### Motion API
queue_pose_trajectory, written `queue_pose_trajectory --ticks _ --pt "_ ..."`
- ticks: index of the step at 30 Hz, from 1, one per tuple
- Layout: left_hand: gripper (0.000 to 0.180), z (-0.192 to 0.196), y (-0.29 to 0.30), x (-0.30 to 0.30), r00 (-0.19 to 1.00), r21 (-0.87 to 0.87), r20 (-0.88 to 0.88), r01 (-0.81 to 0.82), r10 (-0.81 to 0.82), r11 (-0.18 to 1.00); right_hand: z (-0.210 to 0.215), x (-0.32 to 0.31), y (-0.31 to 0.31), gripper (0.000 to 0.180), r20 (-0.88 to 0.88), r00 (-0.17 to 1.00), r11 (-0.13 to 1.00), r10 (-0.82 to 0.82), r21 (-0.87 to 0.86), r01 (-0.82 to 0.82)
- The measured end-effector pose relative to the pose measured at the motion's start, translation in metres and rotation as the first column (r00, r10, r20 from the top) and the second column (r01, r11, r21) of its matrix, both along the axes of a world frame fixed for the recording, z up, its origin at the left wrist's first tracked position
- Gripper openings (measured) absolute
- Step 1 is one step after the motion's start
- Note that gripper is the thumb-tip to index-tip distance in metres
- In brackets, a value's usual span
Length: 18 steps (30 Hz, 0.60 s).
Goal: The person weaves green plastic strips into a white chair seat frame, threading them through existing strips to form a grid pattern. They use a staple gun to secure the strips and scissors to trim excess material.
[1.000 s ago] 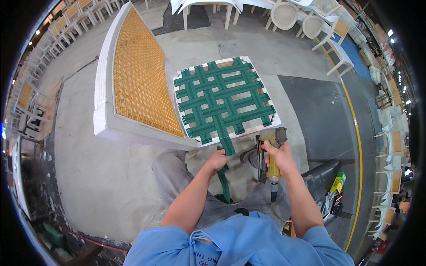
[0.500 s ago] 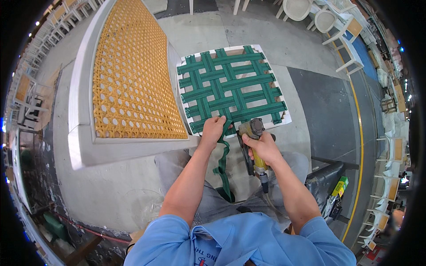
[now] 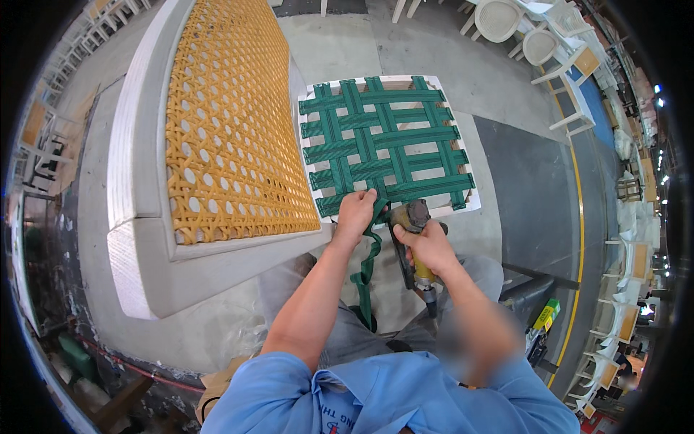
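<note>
Right in the centre of the frame sits the green webbing (image 3: 367,139), woven across the white seat frame (image 3: 471,202), and at its lower edge the left hand (image 3: 356,215) is in close! Its fingers pinch a loose green strap (image 3: 366,278) that twists down toward the lap. Just beside it, the right hand (image 3: 432,247) has its fingers wrapped around a yellow-and-black staple gun (image 3: 403,254); whether one presses a trigger, I cannot tell.

And here's the danger: the tool's head is very near those pinching fingertips, so one slip of aim could drive a fastener into skin. The strap is bunched at the grip, too; if it's fixed like that, it may lie crooked or slack. That dangling tail could snag on the tool or a knee.

Outward to the left, the cane backrest (image 3: 228,137) rises tall, its pale frame close to the left forearm; a careless swing might scuff it. Further out, grey floor (image 3: 181,318), a green-and-yellow box (image 3: 549,313) lower right, and pale chairs (image 3: 636,260) lining the right edge.
</note>
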<state>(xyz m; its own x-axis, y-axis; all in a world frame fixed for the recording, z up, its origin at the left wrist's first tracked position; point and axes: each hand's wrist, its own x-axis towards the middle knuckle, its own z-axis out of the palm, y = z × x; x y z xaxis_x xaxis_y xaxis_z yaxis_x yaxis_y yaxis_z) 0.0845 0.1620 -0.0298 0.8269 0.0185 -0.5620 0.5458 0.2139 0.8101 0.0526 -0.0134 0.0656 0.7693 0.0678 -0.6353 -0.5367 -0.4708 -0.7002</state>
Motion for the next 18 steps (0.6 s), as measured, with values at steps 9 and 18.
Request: queue_pose_trajectory --ticks 9,18 --pt "0.043 0.007 -0.001 -0.002 0.998 0.181 0.025 -0.063 0.06 0.981 -0.001 -0.006 0.015 0.041 0.003 1.0 0.999 0.025 0.021 -0.025" --pt "0.044 0.004 0.0 -0.002 1.0 0.127 -0.001 0.026 -0.026 0.992 0.038 -0.018 -0.018 0.034 -0.033 0.993 0.979 -0.11 0.167 0.114"
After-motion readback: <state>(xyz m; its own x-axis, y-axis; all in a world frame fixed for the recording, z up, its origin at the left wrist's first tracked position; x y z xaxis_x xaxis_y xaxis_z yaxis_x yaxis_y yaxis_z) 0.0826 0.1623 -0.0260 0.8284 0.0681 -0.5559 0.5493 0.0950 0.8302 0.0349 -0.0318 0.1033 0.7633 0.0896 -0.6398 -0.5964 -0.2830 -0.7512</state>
